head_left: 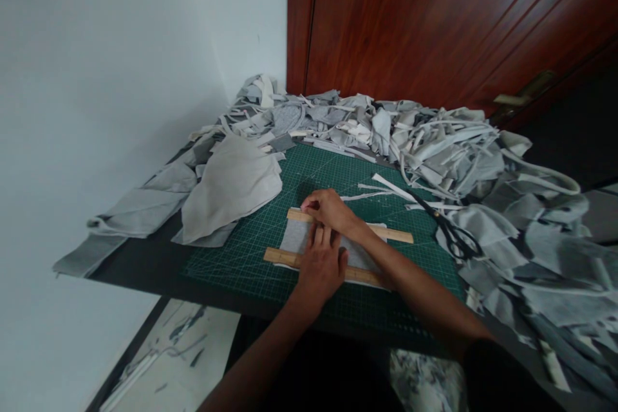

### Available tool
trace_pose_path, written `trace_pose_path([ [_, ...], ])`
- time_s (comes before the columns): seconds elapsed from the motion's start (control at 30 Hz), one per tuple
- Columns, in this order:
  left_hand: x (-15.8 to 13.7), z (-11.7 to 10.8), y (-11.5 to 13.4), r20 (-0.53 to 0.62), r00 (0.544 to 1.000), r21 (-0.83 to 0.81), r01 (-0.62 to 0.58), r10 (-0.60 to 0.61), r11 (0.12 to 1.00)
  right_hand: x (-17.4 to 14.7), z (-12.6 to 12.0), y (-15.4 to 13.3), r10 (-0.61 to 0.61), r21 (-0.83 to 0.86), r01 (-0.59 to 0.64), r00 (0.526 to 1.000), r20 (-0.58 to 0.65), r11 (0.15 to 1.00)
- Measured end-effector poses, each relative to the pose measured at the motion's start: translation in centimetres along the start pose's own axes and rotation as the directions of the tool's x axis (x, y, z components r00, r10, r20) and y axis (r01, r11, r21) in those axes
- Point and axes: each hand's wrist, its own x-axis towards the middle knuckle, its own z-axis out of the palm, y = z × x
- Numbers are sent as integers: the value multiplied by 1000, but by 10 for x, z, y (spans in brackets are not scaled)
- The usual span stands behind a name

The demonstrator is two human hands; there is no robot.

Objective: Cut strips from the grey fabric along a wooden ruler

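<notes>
A grey piece of fabric point(295, 235) lies on a green cutting mat point(251, 256), with two wooden rulers across it. My left hand point(320, 265) rests flat over the near ruler point(363, 276) and the fabric, its fingers stretched toward the far ruler point(396, 234). Crossing above it, my right hand point(330, 208) is at the left part of the far ruler. Its thumb and forefinger are pinched together at the fabric's far edge; what sits between them is too small to make out.
Black-handled scissors point(456, 235) lie at the mat's right side beside thin fabric strips point(393, 185). A large pale cloth point(236, 183) covers the mat's left edge. Heaped grey scraps point(449, 148) line the back and right, before a wooden door point(410, 26). A white wall point(120, 77) stands left.
</notes>
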Motion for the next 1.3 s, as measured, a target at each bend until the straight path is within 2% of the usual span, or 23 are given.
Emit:
trace_pose_path([
  [0.17, 1, 0, 0, -17, 1000, 15, -3, 4, 1000, -5, -10, 1, -25, -66, 29, 998, 54, 997],
  [0.5, 2, 2, -2, -26, 999, 69, -22, 24, 997, -27, -34, 4, 22, -119, -12, 996, 83, 993],
  [1.03, 3, 1, -3, -26, 999, 147, -40, 44, 988, -68, -69, 31, 52, -169, -35, 994, 96, 985],
  [1.3, 4, -2, -1, -24, 999, 128, -38, 41, 991, -88, -89, 45, 107, -266, -80, 990, 87, 961],
])
